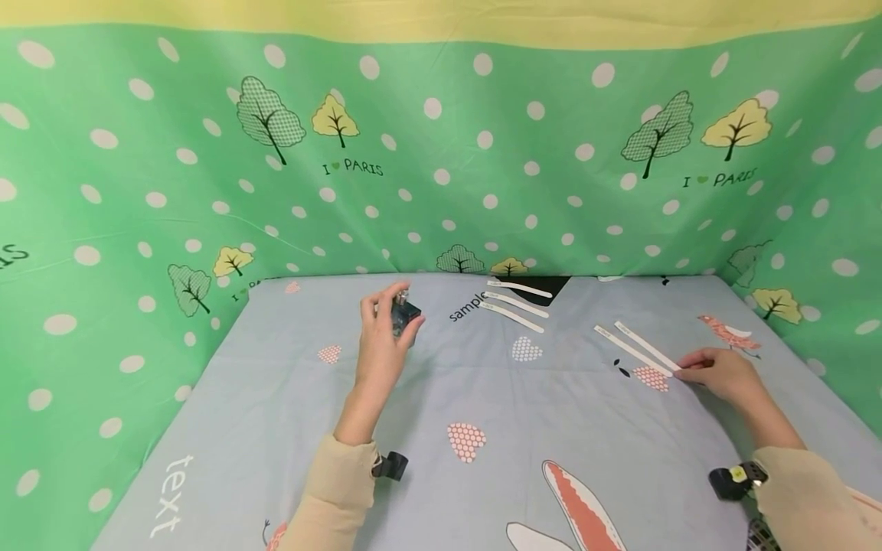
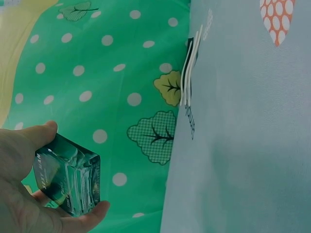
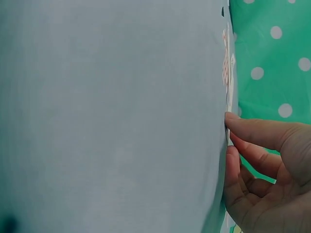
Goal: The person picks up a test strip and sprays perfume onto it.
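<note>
My left hand (image 1: 384, 329) holds a dark, clear glass perfume bottle (image 1: 405, 312) above the table, with the thumb and fingers around its sides. The left wrist view shows pale lettering on the bottle (image 2: 68, 177), which is tilted. Far to the right, my right hand (image 1: 723, 375) is low at the near ends of two white paper test strips (image 1: 644, 348) lying side by side. Its thumb and fingers pinch a strip end; in the right wrist view the strip (image 3: 230, 97) is seen nearly edge-on, so which of the two is gripped is unclear.
Three more white paper strips (image 1: 515, 303) lie fanned at the back middle of the table, partly over a black printed patch (image 1: 558, 285). A grey-blue printed cloth (image 1: 413, 490) covers the table. Green dotted curtains (image 1: 441, 153) stand behind and at both sides.
</note>
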`<action>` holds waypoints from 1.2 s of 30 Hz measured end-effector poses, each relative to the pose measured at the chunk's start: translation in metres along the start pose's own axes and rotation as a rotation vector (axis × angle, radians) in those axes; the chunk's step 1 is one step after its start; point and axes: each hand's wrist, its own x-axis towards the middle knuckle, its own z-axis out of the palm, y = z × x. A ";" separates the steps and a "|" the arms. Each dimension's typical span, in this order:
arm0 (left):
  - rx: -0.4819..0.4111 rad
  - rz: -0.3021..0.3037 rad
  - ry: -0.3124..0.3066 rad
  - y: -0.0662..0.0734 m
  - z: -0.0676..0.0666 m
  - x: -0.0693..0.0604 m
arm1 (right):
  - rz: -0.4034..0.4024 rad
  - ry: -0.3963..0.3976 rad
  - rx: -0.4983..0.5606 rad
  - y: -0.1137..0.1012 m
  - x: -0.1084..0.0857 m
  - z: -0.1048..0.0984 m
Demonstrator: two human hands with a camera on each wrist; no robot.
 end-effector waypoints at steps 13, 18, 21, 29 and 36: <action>0.000 0.017 0.000 0.000 0.000 0.000 | 0.026 0.031 0.019 0.001 0.000 0.001; -0.003 0.015 -0.003 0.000 0.001 -0.001 | 0.038 0.029 0.088 0.003 0.000 0.001; -0.001 0.015 -0.002 0.000 0.001 -0.001 | 0.039 0.008 0.176 0.004 -0.002 -0.001; 0.008 0.025 0.003 0.001 0.001 -0.001 | 0.056 -0.019 0.374 -0.001 -0.002 -0.004; 0.010 0.023 -0.002 0.001 0.001 -0.001 | 0.009 0.031 0.358 -0.013 -0.001 -0.004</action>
